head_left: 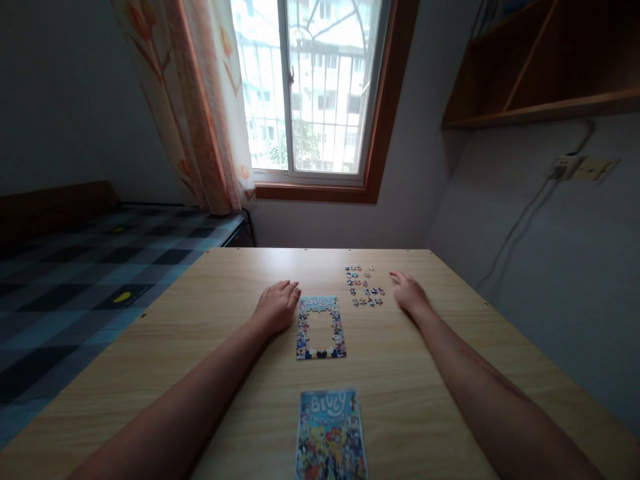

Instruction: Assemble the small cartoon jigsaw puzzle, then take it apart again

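Note:
A partly assembled jigsaw puzzle (305, 333) lies on the wooden table, its border joined around a bare middle. My left hand (278, 303) rests flat at the puzzle's upper left edge, fingers stretched out, holding nothing. To the right of the puzzle, several loose puzzle pieces (374, 292) are spread in rough rows. My right hand (409, 292) lies on the table just right of these pieces, index finger extended toward them, with nothing visible in it. Nearer to me is a picture card (331, 437) with "BLUEY" printed at its top.
The wooden table (240, 393) reaches toward a wall with a window (325, 100) and a flowered curtain (195, 100). At left stands a bed (165, 247) with a checked cover. A wooden shelf (540, 110) hangs at upper right, above a wall socket (567, 167) with a cable.

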A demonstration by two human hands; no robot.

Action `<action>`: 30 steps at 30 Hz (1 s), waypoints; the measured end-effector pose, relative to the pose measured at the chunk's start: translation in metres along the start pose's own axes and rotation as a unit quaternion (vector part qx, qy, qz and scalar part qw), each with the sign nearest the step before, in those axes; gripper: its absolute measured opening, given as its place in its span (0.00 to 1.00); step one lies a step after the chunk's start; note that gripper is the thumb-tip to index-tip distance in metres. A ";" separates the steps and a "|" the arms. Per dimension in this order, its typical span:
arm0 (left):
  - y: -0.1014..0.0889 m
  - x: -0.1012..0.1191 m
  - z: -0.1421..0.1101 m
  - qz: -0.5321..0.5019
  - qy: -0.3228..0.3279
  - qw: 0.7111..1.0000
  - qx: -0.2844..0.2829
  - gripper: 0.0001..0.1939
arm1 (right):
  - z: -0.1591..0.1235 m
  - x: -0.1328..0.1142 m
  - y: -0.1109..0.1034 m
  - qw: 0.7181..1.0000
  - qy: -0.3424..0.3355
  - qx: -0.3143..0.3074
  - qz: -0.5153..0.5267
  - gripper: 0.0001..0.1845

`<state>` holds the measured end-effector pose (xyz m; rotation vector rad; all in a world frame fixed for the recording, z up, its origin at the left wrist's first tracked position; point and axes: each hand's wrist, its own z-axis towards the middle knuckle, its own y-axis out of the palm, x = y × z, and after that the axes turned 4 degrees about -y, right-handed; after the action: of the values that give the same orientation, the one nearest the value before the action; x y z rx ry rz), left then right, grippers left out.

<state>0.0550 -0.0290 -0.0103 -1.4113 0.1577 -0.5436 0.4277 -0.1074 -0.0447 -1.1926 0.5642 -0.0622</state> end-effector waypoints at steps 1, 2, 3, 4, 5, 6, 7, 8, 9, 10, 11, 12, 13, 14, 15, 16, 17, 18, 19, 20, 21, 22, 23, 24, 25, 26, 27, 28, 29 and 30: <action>-0.001 -0.002 0.001 0.021 -0.010 1.000 -0.011 0.29 | -0.001 -0.001 0.000 1.000 0.002 -0.006 -0.006 0.31; -0.001 -0.004 0.002 0.041 -0.019 0.999 -0.021 0.30 | -0.002 -0.003 0.000 1.000 0.003 -0.011 -0.013 0.30; -0.002 -0.006 0.003 0.058 -0.026 0.998 -0.030 0.30 | -0.003 -0.004 0.000 1.000 0.003 -0.016 -0.019 0.30; -0.003 -0.008 0.003 0.071 -0.034 0.996 -0.039 0.31 | -0.004 -0.005 0.000 0.999 0.002 -0.020 -0.024 0.29; -0.004 -0.010 0.004 0.080 -0.043 0.995 -0.046 0.31 | -0.004 -0.006 -0.001 0.999 0.002 -0.025 -0.029 0.29; -0.005 -0.012 0.005 0.086 -0.054 0.994 -0.051 0.32 | -0.005 -0.007 -0.001 0.999 0.002 -0.030 -0.034 0.28; -0.006 -0.014 0.005 0.091 -0.065 0.992 -0.054 0.33 | -0.006 -0.007 -0.001 0.999 0.002 -0.034 -0.039 0.28; -0.007 -0.016 0.006 0.095 -0.076 0.991 -0.057 0.33 | -0.006 -0.008 -0.001 0.998 0.003 -0.038 -0.044 0.29; -0.008 -0.017 0.007 0.098 -0.087 0.990 -0.059 0.34 | -0.007 -0.008 -0.001 0.998 0.005 -0.042 -0.048 0.29; -0.009 -0.019 0.007 0.100 -0.099 0.988 -0.062 0.34 | -0.007 -0.008 0.000 0.998 0.006 -0.045 -0.052 0.29; -0.010 -0.020 0.008 0.101 -0.110 0.987 -0.064 0.35 | -0.008 -0.008 0.000 0.997 0.010 -0.048 -0.056 0.29; -0.011 -0.022 0.008 0.101 -0.120 0.985 -0.065 0.35 | -0.007 -0.008 0.001 0.997 0.018 -0.052 -0.063 0.29; -0.012 -0.023 0.008 0.101 -0.129 0.984 -0.064 0.36 | -0.007 -0.008 0.002 0.995 0.030 -0.057 -0.072 0.30; -0.013 -0.024 0.008 0.100 -0.137 0.983 -0.063 0.36 | -0.007 -0.009 0.003 0.994 0.043 -0.064 -0.082 0.30; -0.013 -0.024 0.008 0.100 -0.144 0.983 -0.062 0.37 | -0.006 -0.009 0.004 0.991 0.057 -0.072 -0.092 0.32; -0.014 -0.025 0.008 0.099 -0.148 0.982 -0.061 0.37 | -0.005 -0.009 0.004 0.989 0.069 -0.082 -0.102 0.33; -0.014 -0.025 0.008 0.099 -0.153 0.981 -0.063 0.37 | -0.005 -0.010 0.004 0.987 0.077 -0.091 -0.110 0.34; -0.014 -0.024 0.008 0.099 -0.157 0.980 -0.066 0.37 | -0.004 -0.010 0.004 0.985 0.080 -0.099 -0.115 0.35; -0.014 -0.023 0.008 0.099 -0.161 0.980 -0.068 0.38 | -0.003 -0.010 0.004 0.984 0.082 -0.105 -0.119 0.36; -0.014 -0.022 0.008 0.098 -0.166 0.979 -0.070 0.38 | -0.003 -0.010 0.004 0.983 0.083 -0.110 -0.121 0.36; -0.014 -0.021 0.007 0.096 -0.170 0.978 -0.070 0.38 | -0.002 -0.010 0.003 0.983 0.084 -0.112 -0.122 0.36; -0.014 -0.021 0.007 0.094 -0.175 0.978 -0.069 0.39 | -0.002 -0.010 0.003 0.982 0.085 -0.113 -0.122 0.37; -0.014 -0.021 0.008 0.090 -0.177 0.978 -0.066 0.39 | -0.002 -0.010 0.002 0.983 0.085 -0.113 -0.120 0.37; -0.013 -0.021 0.008 0.087 -0.180 0.978 -0.063 0.39 | -0.002 -0.009 0.002 0.983 0.085 -0.113 -0.118 0.38; -0.012 -0.023 0.009 0.084 -0.183 0.978 -0.060 0.40 | -0.002 -0.009 0.002 0.983 0.085 -0.113 -0.115 0.38; -0.012 -0.025 0.009 0.081 -0.187 0.977 -0.057 0.40 | -0.002 -0.009 0.002 0.984 0.085 -0.111 -0.112 0.38; -0.011 -0.028 0.010 0.078 -0.191 0.977 -0.053 0.40 | -0.002 -0.009 0.002 0.985 0.084 -0.108 -0.108 0.38; -0.011 -0.032 0.011 0.075 -0.196 0.977 -0.048 0.40 | -0.002 -0.010 0.002 0.985 0.083 -0.105 -0.105 0.38; -0.011 -0.037 0.012 0.072 -0.202 0.976 -0.042 0.40 | -0.002 -0.010 0.002 0.986 0.083 -0.103 -0.103 0.37; -0.011 -0.042 0.013 0.070 -0.208 0.975 -0.036 0.40 | -0.001 -0.010 0.002 0.986 0.083 -0.102 -0.101 0.37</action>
<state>0.0209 0.0007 -0.0064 -1.5405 -0.0610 -0.1182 0.4183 -0.1047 -0.0429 -1.4502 0.6035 -0.2841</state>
